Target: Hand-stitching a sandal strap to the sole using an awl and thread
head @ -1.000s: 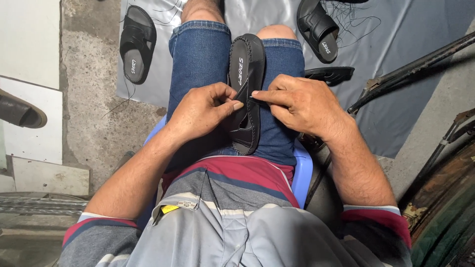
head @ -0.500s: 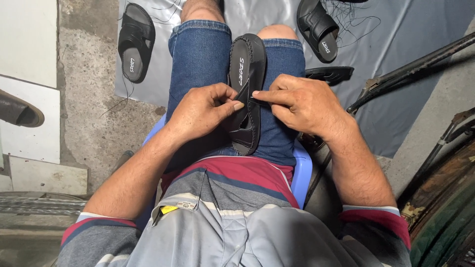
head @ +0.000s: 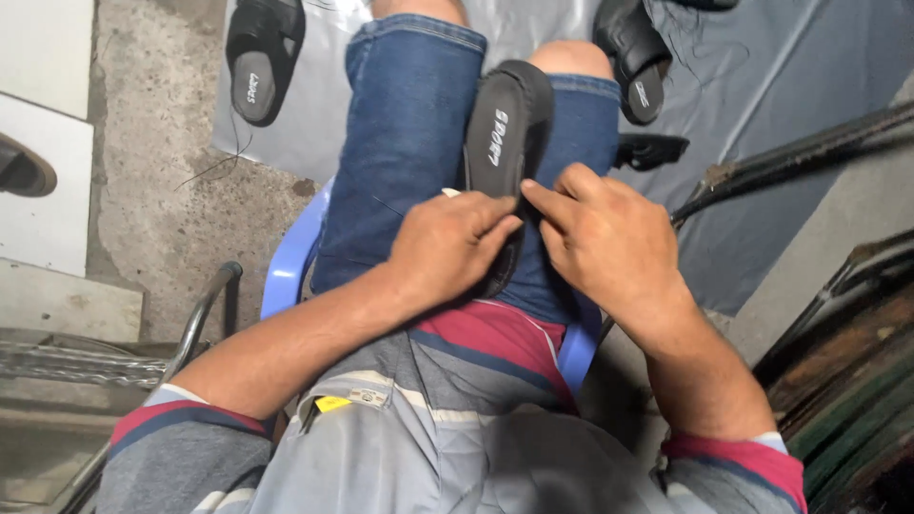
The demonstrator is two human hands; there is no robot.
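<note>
A black slide sandal lies lengthwise on my lap, between my thighs in blue denim shorts. My left hand grips its near end from the left, fingers curled over the strap part. My right hand presses on the same end from the right, index finger pointing at the sandal's edge. The strap itself is mostly hidden under both hands.
Two more black sandals lie on the grey sheet ahead: one at the upper left, one at the upper right. I sit on a blue plastic chair. A dark metal bar slants at the right; rough concrete floor on the left.
The view has shifted a little and the sandal now sits slightly higher on my lap. Both hands stay closed on its near end.
</note>
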